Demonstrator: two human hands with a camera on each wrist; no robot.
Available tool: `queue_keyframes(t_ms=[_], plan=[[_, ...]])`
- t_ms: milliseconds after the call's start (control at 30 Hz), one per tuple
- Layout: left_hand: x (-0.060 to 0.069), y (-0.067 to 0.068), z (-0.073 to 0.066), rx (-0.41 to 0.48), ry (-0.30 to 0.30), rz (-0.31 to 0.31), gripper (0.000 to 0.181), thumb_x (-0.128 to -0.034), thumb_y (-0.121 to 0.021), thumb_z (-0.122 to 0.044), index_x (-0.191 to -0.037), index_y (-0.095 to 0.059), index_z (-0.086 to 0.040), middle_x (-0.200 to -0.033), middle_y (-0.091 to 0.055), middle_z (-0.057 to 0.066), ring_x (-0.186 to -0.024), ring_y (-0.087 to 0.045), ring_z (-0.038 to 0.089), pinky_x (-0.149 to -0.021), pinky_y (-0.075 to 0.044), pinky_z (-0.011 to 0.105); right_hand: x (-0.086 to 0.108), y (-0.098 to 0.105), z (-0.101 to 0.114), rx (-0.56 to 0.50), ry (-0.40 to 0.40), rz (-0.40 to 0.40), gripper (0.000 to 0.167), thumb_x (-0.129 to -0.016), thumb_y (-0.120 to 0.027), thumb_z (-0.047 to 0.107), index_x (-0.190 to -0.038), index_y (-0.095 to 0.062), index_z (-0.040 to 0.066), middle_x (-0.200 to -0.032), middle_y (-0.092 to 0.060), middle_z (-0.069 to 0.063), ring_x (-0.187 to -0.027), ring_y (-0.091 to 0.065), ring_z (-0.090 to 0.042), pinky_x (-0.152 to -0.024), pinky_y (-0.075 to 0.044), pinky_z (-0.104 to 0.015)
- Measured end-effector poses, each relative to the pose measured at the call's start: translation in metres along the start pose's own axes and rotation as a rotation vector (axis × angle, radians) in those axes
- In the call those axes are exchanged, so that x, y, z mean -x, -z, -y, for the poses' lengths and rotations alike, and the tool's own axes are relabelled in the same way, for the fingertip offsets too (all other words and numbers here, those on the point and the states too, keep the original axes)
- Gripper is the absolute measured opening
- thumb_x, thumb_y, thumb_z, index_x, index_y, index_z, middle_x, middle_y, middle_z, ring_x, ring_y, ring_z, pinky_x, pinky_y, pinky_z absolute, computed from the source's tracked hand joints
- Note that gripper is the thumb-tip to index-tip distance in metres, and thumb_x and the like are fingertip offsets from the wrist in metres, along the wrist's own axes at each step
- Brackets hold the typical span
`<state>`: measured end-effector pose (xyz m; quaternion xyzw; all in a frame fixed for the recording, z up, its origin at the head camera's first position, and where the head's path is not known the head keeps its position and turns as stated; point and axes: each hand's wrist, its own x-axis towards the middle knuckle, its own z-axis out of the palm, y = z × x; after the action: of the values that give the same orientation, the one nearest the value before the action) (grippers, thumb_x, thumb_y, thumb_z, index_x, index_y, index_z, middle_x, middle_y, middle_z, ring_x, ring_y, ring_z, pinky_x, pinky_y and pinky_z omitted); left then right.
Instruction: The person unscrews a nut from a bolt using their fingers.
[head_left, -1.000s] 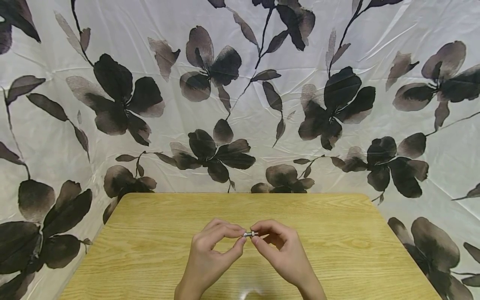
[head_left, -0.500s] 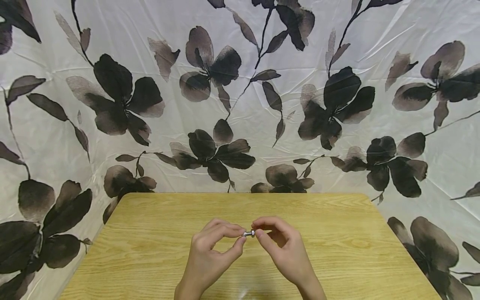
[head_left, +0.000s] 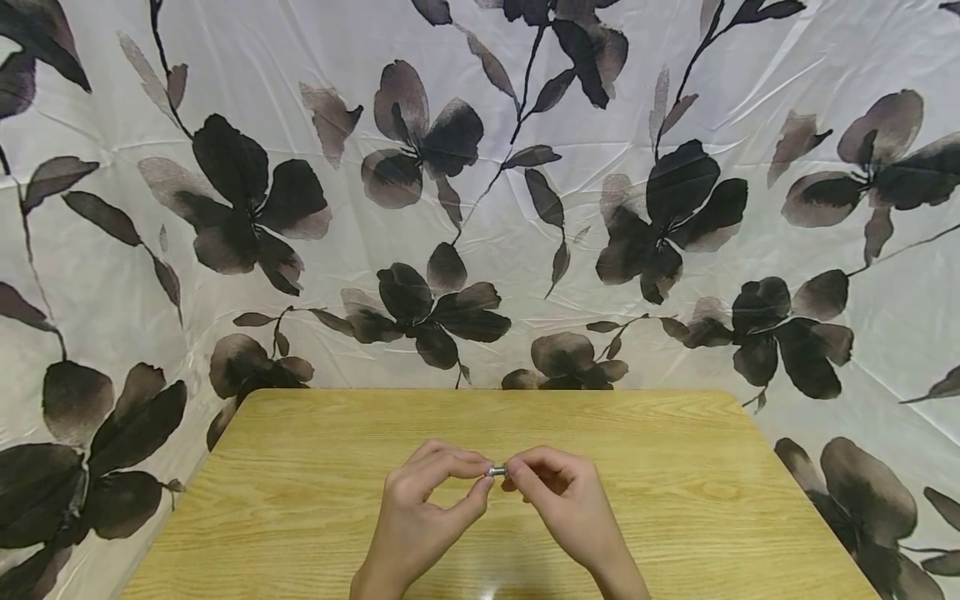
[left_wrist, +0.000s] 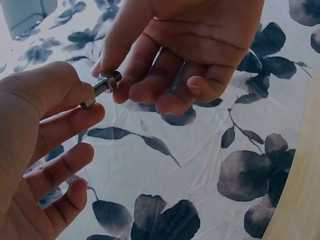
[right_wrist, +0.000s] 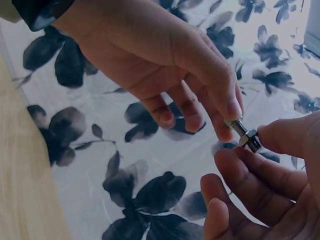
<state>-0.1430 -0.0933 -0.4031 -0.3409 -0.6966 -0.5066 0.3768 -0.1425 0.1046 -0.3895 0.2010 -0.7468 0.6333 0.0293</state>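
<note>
In the head view my left hand (head_left: pixel 423 504) pinches the head end of a small silver bolt (head_left: pixel 496 472) between thumb and fingertips. The bolt lies roughly level, above the table. A hex nut (right_wrist: pixel 248 138) sits on its threads near the free end, with a bit of thread past it. My right hand (head_left: pixel 568 504) has its thumb and index finger at this nut, one on each side, its other fingers loosely bent. From the head view those fingertips hide the nut. Both wrist views show the nut and the bolt's threaded shank (left_wrist: pixel 101 89).
Beneath the hands is a wood-grain table (head_left: pixel 315 433). A white cloth (head_left: pixel 525 350) printed with dark flowers hangs behind it and at the sides. A dark band (right_wrist: pixel 42 12) is on the left wrist.
My right thumb and fingers have shifted on the nut, rising at half a second ago, then lowering and covering it. My left hand keeps its hold on the bolt. The head view has tilted slightly.
</note>
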Motion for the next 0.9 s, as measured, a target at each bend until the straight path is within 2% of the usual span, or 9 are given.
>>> queue_keyframes(t_ms=[100,267,533,900], plan=[[0.0001,0.0007,0.0000,0.001,0.010,0.007,0.025,-0.0778,-0.082,0.006,-0.094,-0.078,-0.012,-0.090,-0.078,0.006,-0.086,-0.070,0.016,-0.079,-0.059,0.019,0.0003,-0.0006,-0.0007,-0.013,0.027,0.004,0.011,-0.101,-0.066,0.015,-0.101,-0.076,0.010,-0.091,-0.076,-0.008,-0.084,-0.072,-0.014,-0.075,-0.060,-0.030],[-0.0002,0.0014,-0.0002,-0.008,0.015,0.011,0.028,-0.0765,-0.082,0.007,-0.095,-0.078,-0.013,-0.091,-0.078,0.005,-0.086,-0.070,0.016,-0.079,-0.059,0.018,0.0002,-0.0012,-0.0017,-0.040,0.124,0.026,0.011,-0.101,-0.066,0.008,-0.107,-0.074,0.007,-0.095,-0.074,-0.009,-0.086,-0.072,-0.017,-0.077,-0.061,-0.031],[0.0001,0.0015,0.0003,-0.012,0.011,0.004,0.024,-0.0790,-0.082,0.004,-0.095,-0.078,-0.013,-0.091,-0.078,0.005,-0.086,-0.070,0.016,-0.080,-0.059,0.018,-0.0006,-0.0022,-0.0028,-0.048,0.214,0.030,0.013,-0.098,-0.067,0.002,-0.110,-0.072,0.003,-0.102,-0.073,-0.012,-0.088,-0.069,-0.013,-0.074,-0.061,-0.030],[0.0014,0.0017,0.0031,-0.014,0.007,0.002,0.013,-0.0846,-0.081,-0.004,-0.094,-0.077,-0.013,-0.089,-0.077,0.005,-0.085,-0.070,0.016,-0.080,-0.058,0.018,-0.0012,-0.0042,-0.0064,-0.054,0.261,0.031,0.019,-0.095,-0.067,-0.006,-0.111,-0.069,0.004,-0.103,-0.071,-0.013,-0.091,-0.069,-0.013,-0.073,-0.061,-0.031]])
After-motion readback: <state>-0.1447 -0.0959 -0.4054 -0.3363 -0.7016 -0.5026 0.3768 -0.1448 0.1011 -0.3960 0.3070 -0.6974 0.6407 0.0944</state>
